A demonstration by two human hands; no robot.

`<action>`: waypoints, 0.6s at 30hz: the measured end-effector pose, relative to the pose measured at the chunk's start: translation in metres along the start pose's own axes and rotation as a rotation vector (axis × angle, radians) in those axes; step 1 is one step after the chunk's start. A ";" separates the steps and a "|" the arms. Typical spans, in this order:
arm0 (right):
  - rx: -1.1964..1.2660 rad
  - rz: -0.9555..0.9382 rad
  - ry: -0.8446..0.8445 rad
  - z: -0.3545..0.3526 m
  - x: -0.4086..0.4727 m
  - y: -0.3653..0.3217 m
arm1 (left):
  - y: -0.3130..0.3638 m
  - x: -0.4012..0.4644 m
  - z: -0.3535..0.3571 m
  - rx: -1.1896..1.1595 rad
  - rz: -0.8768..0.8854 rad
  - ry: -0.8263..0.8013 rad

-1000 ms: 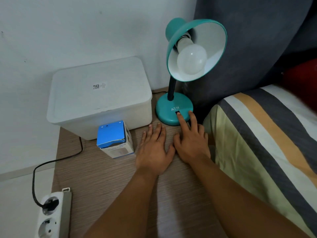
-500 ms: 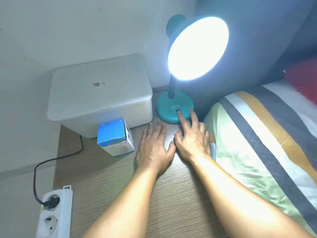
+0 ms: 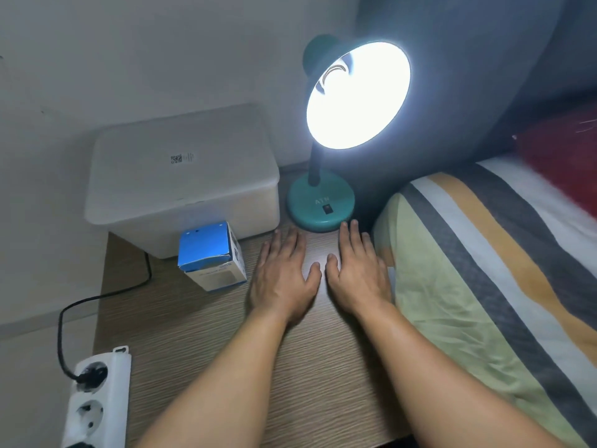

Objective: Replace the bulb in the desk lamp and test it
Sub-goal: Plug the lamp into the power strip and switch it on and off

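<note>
A teal desk lamp (image 3: 321,205) stands at the back of the wooden bedside table (image 3: 200,344). Its bulb (image 3: 355,98) is lit and glares white inside the shade. The red switch (image 3: 327,208) on the base is uncovered. My left hand (image 3: 284,273) lies flat on the table, palm down, just in front of the lamp base. Beside it my right hand (image 3: 358,270) also lies flat with straight fingers, its fingertips close to the base's front edge. A blue and white bulb box (image 3: 211,255) stands to the left of my left hand.
A white lidded plastic box (image 3: 181,176) sits at the back left. A white power strip (image 3: 97,405) with a black plug and cord (image 3: 61,328) lies at the table's near left. A striped bed (image 3: 484,270) borders the table on the right.
The lamp went from dark to lit while my right finger pressed the switch. My right hand has since drawn back off the base and lies flat beside the left.
</note>
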State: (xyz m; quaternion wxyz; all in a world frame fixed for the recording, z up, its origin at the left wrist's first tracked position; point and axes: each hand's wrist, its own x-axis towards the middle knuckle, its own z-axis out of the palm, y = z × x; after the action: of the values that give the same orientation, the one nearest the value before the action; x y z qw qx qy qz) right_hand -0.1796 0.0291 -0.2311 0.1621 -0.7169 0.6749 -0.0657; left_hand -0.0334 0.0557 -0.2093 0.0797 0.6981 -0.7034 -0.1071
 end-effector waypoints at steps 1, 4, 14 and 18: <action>-0.003 0.008 -0.009 0.001 -0.002 0.000 | 0.000 0.000 -0.001 -0.001 -0.002 -0.002; -0.004 0.011 -0.015 0.001 -0.003 0.000 | 0.001 0.000 -0.001 0.004 -0.002 -0.003; 0.000 -0.004 -0.011 -0.004 -0.002 -0.003 | 0.001 0.003 0.001 0.002 0.003 -0.005; -0.003 -0.002 -0.014 -0.004 -0.001 -0.004 | 0.000 0.003 0.001 0.002 0.004 -0.002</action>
State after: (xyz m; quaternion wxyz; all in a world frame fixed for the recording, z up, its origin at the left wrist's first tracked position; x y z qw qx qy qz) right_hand -0.1768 0.0295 -0.2257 0.1657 -0.7181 0.6732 -0.0601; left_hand -0.0340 0.0531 -0.2105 0.0787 0.6967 -0.7050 -0.1070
